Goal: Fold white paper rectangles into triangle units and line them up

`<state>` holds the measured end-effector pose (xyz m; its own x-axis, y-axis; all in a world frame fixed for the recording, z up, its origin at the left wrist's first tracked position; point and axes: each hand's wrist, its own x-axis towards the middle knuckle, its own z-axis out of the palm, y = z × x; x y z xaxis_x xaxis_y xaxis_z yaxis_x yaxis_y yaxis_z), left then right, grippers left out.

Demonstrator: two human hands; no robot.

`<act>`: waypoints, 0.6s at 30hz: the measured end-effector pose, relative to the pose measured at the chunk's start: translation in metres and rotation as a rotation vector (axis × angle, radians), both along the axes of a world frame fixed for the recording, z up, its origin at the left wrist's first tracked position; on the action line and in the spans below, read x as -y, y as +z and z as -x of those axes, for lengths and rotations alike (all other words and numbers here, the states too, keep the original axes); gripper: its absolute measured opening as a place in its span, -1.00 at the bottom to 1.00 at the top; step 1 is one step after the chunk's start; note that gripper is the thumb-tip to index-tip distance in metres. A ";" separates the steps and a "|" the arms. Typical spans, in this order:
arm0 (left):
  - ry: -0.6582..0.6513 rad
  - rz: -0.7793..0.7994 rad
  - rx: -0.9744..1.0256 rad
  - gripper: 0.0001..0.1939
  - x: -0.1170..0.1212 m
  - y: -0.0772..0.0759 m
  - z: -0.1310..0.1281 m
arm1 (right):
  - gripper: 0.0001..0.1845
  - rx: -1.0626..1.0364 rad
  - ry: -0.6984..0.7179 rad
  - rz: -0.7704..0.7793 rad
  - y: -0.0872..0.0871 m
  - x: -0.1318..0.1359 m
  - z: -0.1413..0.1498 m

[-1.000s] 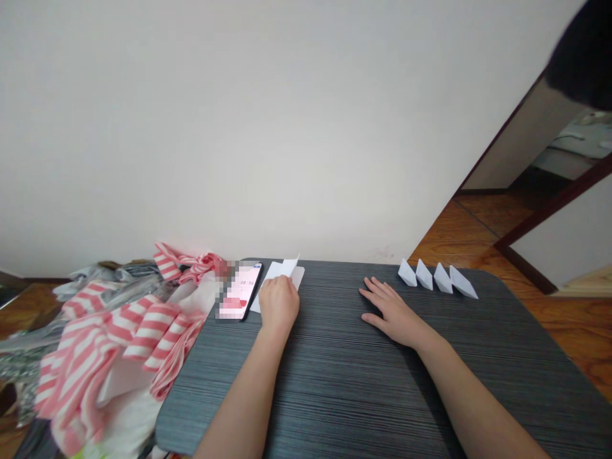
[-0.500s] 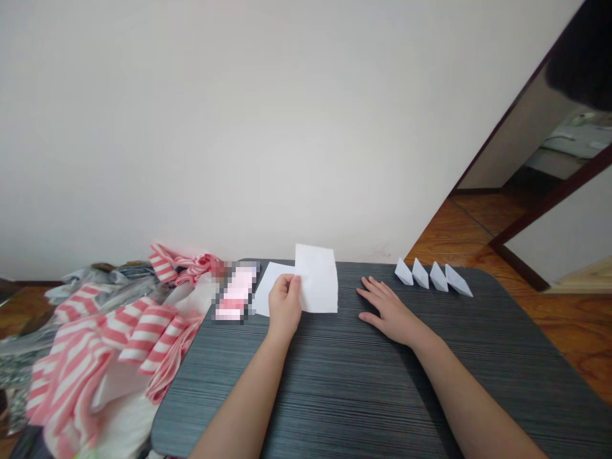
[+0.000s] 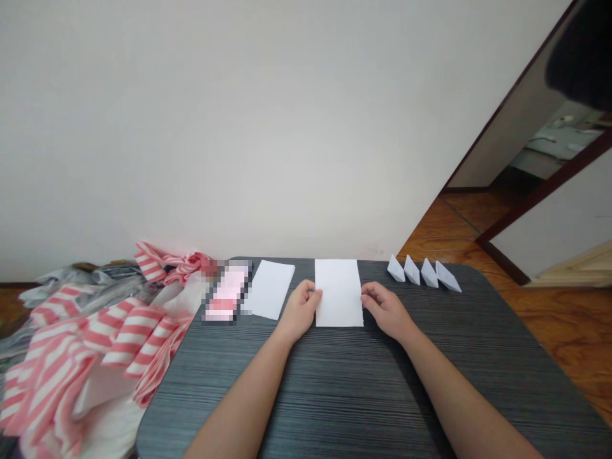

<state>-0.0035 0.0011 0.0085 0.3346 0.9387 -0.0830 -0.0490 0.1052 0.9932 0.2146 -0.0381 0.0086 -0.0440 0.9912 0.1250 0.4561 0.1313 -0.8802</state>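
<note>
A white sheet of paper (image 3: 338, 293) is held upright along its two sides, low over the dark table. My left hand (image 3: 301, 308) pinches its left edge, thumb on the near face. On the opposite edge, my right hand (image 3: 385, 308) has thumb and fingertips closed at the paper's side. More white paper (image 3: 273, 288), perhaps a stack, lies left of my left hand. To the right of my right hand stand several folded white paper shapes (image 3: 412, 271) in a row.
The dark wood-grained table (image 3: 335, 395) meets a white wall (image 3: 287, 127) at the back. A pixelated pink item (image 3: 227, 292) lies at the table's left. Red-and-white striped cloth (image 3: 62, 357) is heaped beyond the left edge. Wooden floor (image 3: 564, 319) shows at the right.
My left hand has carried the sheet rightward and lower, uncovering the paper on the left. My right hand, spread before, has closed on the sheet's right edge. The view has shifted slightly.
</note>
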 end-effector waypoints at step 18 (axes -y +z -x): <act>-0.147 -0.015 0.028 -0.70 0.002 0.005 0.002 | -0.67 -0.381 0.079 0.123 -0.005 0.001 0.002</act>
